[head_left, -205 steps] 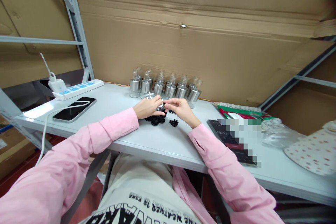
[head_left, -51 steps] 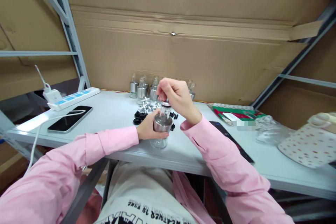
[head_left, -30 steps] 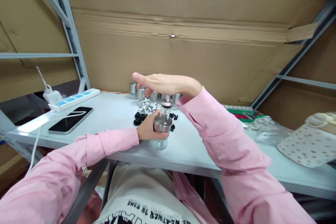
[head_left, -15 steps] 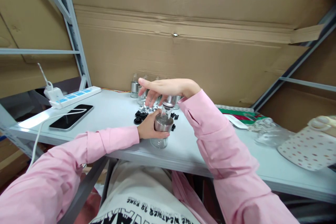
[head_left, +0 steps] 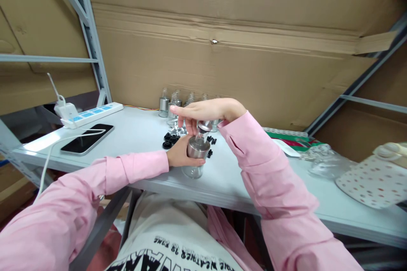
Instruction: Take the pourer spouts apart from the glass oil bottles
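Note:
My left hand (head_left: 182, 152) is wrapped around a clear glass bottle (head_left: 192, 172) with a brushed steel sleeve (head_left: 198, 148), upright at the table's front edge. A shiny metal cap with a black lower ring (head_left: 203, 127) sits at the bottle's neck. Over it lies my right hand (head_left: 206, 110), palm down, fingers stretched out to the left; whether the palm touches the cap I cannot tell. Just beyond my left hand are several round black parts (head_left: 167, 140) and shiny metal pieces (head_left: 175, 129). Small black pieces (head_left: 210, 153) lie right of the bottle.
Several similar bottles (head_left: 164, 103) stand along the cardboard wall (head_left: 222, 67). On the left are a phone (head_left: 87, 139), a white cable and a power strip (head_left: 95, 114). Clear plastic (head_left: 327, 165) and a white dotted item (head_left: 375, 178) lie on the right.
My right hand has come down slightly over the cap, its fingers tilting lower. The left hand keeps its hold on the bottle. The view has shifted a little.

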A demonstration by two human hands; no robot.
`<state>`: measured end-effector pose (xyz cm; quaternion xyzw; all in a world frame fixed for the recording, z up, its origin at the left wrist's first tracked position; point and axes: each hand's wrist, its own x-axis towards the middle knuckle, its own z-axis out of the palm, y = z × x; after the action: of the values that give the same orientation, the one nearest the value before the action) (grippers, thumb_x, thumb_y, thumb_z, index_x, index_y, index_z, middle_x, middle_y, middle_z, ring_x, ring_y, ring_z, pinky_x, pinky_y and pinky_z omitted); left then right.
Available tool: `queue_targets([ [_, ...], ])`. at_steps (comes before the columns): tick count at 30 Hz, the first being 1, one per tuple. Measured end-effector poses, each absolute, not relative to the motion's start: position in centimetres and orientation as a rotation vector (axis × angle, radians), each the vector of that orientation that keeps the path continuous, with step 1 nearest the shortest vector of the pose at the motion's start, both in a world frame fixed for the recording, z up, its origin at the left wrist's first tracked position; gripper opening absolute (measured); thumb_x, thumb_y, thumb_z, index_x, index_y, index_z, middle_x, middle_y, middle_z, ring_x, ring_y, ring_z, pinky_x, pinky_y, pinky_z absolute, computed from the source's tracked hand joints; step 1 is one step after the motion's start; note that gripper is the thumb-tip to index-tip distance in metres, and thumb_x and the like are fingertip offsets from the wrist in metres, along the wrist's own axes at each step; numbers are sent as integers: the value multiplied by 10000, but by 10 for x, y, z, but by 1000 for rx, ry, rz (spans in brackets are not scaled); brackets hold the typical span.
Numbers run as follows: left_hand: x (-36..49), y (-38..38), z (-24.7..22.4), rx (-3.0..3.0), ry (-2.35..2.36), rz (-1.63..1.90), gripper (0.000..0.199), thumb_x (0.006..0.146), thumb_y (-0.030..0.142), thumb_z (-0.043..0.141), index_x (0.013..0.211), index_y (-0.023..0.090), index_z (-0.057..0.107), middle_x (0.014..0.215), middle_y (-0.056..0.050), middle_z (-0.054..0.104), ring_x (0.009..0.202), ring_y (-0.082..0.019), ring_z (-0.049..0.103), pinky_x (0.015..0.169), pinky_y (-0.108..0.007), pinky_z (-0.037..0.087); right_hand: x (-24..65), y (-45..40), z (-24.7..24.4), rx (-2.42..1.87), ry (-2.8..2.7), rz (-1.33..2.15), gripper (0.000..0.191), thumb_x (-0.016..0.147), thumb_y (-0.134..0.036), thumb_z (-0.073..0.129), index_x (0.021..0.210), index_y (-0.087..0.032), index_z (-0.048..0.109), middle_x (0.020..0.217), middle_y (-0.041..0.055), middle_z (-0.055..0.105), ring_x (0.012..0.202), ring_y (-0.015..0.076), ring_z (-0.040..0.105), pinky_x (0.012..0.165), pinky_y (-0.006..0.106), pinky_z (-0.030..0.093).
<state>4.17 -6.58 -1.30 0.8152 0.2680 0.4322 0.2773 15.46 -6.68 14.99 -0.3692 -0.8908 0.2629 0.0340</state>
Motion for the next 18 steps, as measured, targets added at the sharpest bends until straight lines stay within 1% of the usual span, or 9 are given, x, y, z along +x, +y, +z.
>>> queue_targets([
  [5, 42, -65, -14, 2181, 692, 1182, 510, 549, 437, 725, 914, 162, 499, 903, -52, 611, 822, -221, 572, 806, -388, 455, 151, -65, 150, -1117, -2840, 832, 699, 686, -795, 343, 695, -175, 666, 422, -2, 549, 456, 106, 521, 539, 240, 431],
  [12, 43, -66, -14, 2179, 720, 1164, 530, 546, 420, 733, 946, 170, 490, 948, -55, 608, 863, -235, 574, 831, -398, 447, 155, -61, 148, -1119, -2705, 962, 656, 688, -774, 408, 702, -175, 676, 418, -1, 545, 464, 118, 523, 553, 255, 430],
  [15, 43, -65, -15, 2179, 730, 1158, 563, 541, 426, 735, 973, 165, 485, 965, -63, 601, 882, -243, 571, 842, -400, 445, 156, -59, 145, -1080, -2701, 943, 649, 684, -771, 421, 704, -175, 677, 412, -7, 547, 462, 114, 521, 555, 249, 428],
  [18, 42, -64, -16, 2192, 696, 1169, 570, 547, 435, 726, 981, 161, 480, 983, -73, 597, 894, -248, 570, 850, -404, 443, 154, -60, 144, -1159, -2745, 889, 668, 700, -775, 386, 722, -176, 681, 431, 5, 572, 471, 119, 529, 568, 257, 430],
])
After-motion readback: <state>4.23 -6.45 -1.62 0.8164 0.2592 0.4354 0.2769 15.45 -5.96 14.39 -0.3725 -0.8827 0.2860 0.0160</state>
